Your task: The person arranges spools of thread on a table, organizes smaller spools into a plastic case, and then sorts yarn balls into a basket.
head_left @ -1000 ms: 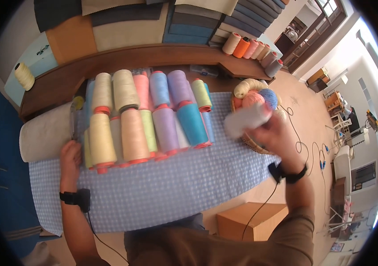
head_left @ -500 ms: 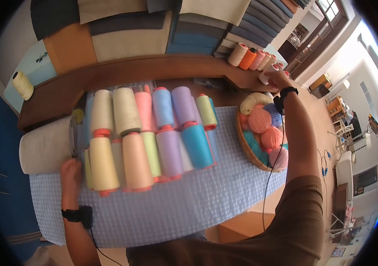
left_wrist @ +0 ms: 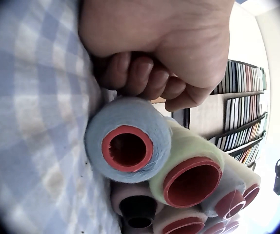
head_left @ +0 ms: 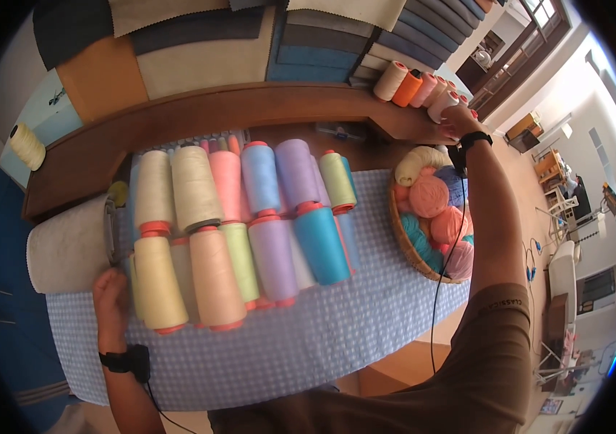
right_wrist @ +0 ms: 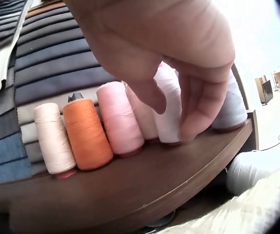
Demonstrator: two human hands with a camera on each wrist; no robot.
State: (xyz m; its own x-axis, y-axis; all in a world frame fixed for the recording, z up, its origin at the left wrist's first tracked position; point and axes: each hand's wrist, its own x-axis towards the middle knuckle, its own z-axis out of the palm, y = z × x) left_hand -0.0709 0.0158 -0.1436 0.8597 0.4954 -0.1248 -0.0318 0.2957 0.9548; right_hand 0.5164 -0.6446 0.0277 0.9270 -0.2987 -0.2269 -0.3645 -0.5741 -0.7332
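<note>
**White cone set on the shelf**

Your right hand (right_wrist: 179,73) pinches the white cone (right_wrist: 168,109), now standing upright on the wooden shelf (right_wrist: 130,185), in the row right of the pink cone (right_wrist: 118,117). Release remains. Your left hand (left_wrist: 164,44), fingers curled and empty, rests against the blue cone (left_wrist: 128,141).
</note>
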